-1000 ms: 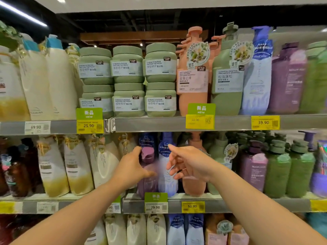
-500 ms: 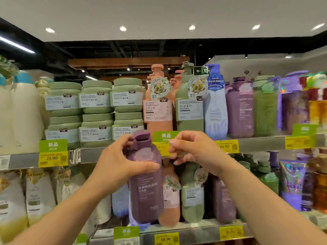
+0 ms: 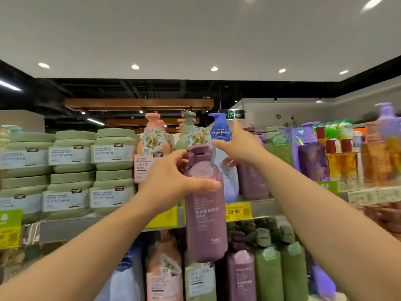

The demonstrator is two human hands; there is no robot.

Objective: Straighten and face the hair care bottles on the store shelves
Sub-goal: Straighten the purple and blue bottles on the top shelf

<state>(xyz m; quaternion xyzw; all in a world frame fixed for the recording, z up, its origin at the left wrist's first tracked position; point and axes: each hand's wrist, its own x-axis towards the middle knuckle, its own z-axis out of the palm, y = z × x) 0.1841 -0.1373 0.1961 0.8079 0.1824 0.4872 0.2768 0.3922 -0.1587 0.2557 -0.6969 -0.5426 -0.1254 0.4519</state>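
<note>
My left hand (image 3: 173,181) grips a tall purple bottle (image 3: 206,222) by its shoulder and holds it up in front of the upper shelf edge (image 3: 260,208). My right hand (image 3: 240,146) reaches to the blue-and-white pump bottle (image 3: 221,135) on the upper shelf, with fingers spread around its neck and front. Beside that bottle stand a pink pump bottle (image 3: 149,153) and a green pump bottle (image 3: 186,135) to its left. Purple bottles (image 3: 252,181) stand to its right, partly hidden by my right arm.
Stacked green jars (image 3: 71,170) fill the upper shelf's left side. Amber and purple bottles (image 3: 347,161) crowd the right. Below, pink, purple and green bottles (image 3: 269,268) stand in a row. Yellow price tags (image 3: 237,211) hang on the shelf edge.
The left hand pulled the purple bottle off the lower shelf and raised it to the upper shelf. The right hand moved up to the blue-and-white bottle. The view tilted upward.
</note>
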